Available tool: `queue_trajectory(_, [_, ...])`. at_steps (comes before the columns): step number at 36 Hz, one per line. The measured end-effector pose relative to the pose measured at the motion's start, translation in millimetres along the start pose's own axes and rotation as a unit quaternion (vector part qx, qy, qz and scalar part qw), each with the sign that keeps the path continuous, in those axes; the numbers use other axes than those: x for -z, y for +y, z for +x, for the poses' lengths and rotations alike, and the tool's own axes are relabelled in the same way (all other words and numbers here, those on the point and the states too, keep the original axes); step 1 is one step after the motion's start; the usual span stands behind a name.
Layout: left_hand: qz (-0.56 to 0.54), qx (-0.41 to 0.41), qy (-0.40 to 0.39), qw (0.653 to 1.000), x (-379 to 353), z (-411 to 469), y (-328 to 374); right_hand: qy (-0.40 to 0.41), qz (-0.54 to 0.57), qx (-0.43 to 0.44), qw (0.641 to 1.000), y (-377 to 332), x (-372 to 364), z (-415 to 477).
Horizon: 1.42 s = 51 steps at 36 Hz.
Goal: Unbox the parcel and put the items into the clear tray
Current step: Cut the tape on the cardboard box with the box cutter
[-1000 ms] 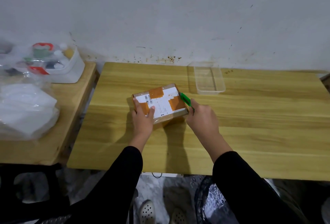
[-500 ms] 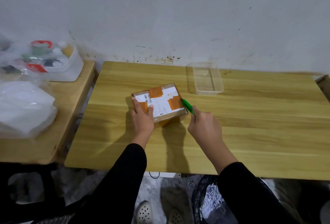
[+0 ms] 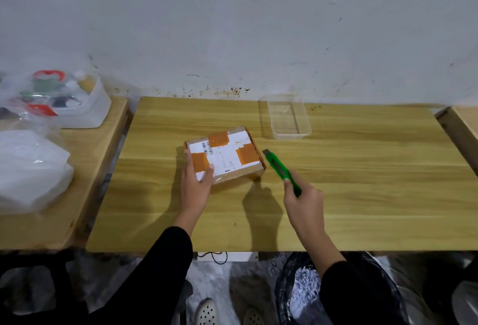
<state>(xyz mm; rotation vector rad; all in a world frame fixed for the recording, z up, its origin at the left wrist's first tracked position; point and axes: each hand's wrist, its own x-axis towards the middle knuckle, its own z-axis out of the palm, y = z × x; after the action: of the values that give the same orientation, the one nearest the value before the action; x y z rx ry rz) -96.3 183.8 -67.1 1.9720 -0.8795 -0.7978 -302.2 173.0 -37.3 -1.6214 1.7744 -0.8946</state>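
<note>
A flat cardboard parcel with a white label and orange tape patches lies closed on the wooden table. My left hand rests flat on its near-left corner, thumb on top. My right hand grips a green utility knife, held just right of the parcel with its tip clear of the box edge. The clear tray stands empty behind the parcel to the right, near the wall.
A side table at left carries a white tub of small items and a bulging plastic bag. A black bag of shredded paper sits on the floor under the table's front edge. Another table edge shows at far right.
My right hand has pulled the green knife back and to the right, away from the parcel's right edge. My left hand stays on the parcel.
</note>
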Motion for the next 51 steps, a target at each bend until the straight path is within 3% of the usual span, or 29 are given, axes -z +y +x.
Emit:
queue_trajectory(6, [-0.006, -0.023, -0.043, 0.999, 7, -3, -8, 0.081, 0.165, -0.091, 0.979, -5, -10, 4])
queue_trajectory(11, [0.016, -0.034, -0.069, 0.997, 19, 11, -6, 0.108, 0.202, -0.131, 0.964, -3, -19, 13])
queue_trajectory(15, [0.043, -0.022, -0.025, 0.999, 28, 24, -6, 0.096, 0.21, -0.139, 0.963, -3, -26, 17])
queue_trajectory(22, [0.055, 0.044, 0.088, 0.994, 37, 57, -6, 0.018, 0.199, -0.104, 0.974, -3, -42, 19])
queue_trajectory(28, [0.037, 0.078, 0.125, 0.988, 33, 80, -1, -0.029, 0.167, -0.079, 0.982, -4, -61, 23])
queue_trajectory(32, [0.067, 0.043, 0.109, 0.991, 39, 106, -9, -0.029, 0.152, -0.086, 0.984, -3, -79, 33])
queue_trajectory(39, [0.03, 0.027, 0.012, 0.999, 45, 157, -16, -0.064, 0.115, -0.104, 0.986, -10, -114, 66])
queue_trajectory(46, [0.01, 0.033, 0.001, 0.999, 39, 191, -10, -0.09, 0.034, -0.088, 0.991, -24, -137, 113])
queue_trajectory(51, [-0.014, -0.014, 0.004, 1.0, 33, 196, -8, -0.084, 0.016, -0.093, 0.992, -31, -152, 141])
